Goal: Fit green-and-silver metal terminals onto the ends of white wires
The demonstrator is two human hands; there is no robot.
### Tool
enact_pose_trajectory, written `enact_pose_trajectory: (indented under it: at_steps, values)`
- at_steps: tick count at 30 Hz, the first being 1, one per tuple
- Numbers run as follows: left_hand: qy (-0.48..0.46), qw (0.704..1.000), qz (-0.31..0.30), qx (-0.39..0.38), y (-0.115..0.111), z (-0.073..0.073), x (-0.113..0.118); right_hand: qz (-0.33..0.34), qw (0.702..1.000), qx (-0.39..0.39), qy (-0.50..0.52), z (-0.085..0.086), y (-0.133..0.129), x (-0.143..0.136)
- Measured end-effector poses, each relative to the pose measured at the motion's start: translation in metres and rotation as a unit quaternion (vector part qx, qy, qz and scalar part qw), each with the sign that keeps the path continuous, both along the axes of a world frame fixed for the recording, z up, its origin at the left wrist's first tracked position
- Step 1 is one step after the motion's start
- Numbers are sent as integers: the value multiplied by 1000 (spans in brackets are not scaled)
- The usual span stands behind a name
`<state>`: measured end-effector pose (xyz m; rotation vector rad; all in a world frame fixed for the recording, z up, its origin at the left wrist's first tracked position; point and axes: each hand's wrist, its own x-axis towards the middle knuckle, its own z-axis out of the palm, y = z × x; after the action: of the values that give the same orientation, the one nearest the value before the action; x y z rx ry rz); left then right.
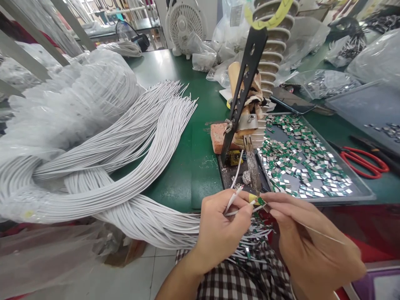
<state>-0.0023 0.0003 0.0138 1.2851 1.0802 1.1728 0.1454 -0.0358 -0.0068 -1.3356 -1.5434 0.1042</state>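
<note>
My left hand (223, 223) pinches white cables (233, 201) whose stripped ends point up and right. Close against it, my right hand (308, 233) has its fingertips closed at a small green connector board (260, 201) and a thin wire (318, 233) that runs back across the palm. The board lies at the end of a white cable, just under the tip of a soldering iron (252, 166) fixed pointing down. Below the hands, finished-looking cables with green boards (248, 252) lie over the checkered cloth on my lap.
Bundled white cables (125, 191) cover the left side. A tray (359, 187) of loose boards stands right, beside red-handled scissors (365, 162). A brick (218, 137), black bracket (246, 79) and ribbed hose (271, 54) rise ahead. A fan (186, 25) stands behind.
</note>
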Motion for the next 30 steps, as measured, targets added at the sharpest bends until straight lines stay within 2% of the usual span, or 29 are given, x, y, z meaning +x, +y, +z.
enact_pose_trajectory:
  at_steps: [2, 10, 14, 18, 20, 24, 27, 30]
  values:
    - [1, 1000, -1, 6, 2, 1, 0, 14, 1000, 21, -2, 1, 1, -1]
    - [-15, 1000, 12, 1, 4, 4, 1, 5, 999, 33, -30, 6, 5, -4]
    - [-19, 1000, 13, -4, 3, 2, 0, 13, 1000, 18, -8, 7, 4, -4]
    - [-17, 1000, 12, -9, 0, -1, -2, 50, 998, 10, 38, 7, 4, -2]
    - [-16, 1000, 10, -10, -2, -4, -2, 51, 997, -17, 50, 7, 6, -2]
    - [8, 1000, -27, 0, -1, -8, -4, 28, 995, -92, 22, 10, 12, -2]
    - [16, 995, -84, -45, 1, -9, -5, 32, 996, -77, 0, 9, 14, -2]
    - [-19, 991, -97, -89, 4, -6, -6, 40, 997, -57, -20, 5, 12, -2]
